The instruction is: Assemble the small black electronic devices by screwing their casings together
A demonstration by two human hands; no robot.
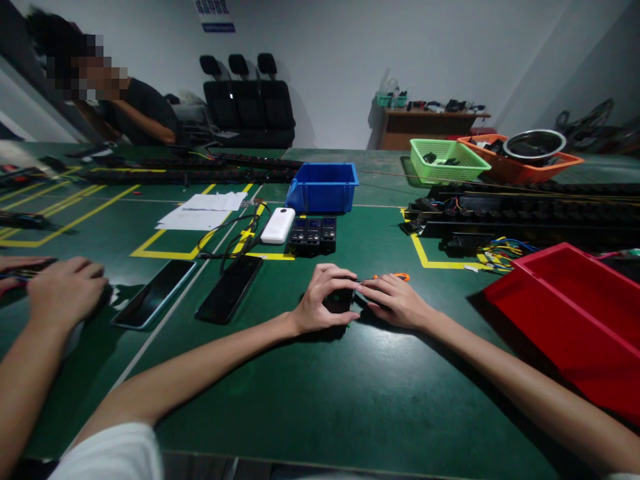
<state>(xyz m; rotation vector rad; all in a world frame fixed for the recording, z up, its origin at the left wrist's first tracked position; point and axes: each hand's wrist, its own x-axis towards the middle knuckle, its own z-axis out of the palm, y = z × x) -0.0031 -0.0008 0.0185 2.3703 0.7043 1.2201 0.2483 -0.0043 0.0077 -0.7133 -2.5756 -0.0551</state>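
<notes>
A small black box-shaped part stands on the green table, with the fingers and thumb of my left hand wrapped round it. My right hand is just to the right, its fingertips pressed together at the right edge of the part. Whatever those fingertips may pinch is too small to make out. An orange-handled tool lies just behind my right hand, partly hidden by it. Several similar black modules sit in a row farther back, beside a white power bank.
A blue bin stands behind the modules. Two phones lie to the left, near another person's hand. On the right are a red bin, black rail assemblies with wires, and a green basket.
</notes>
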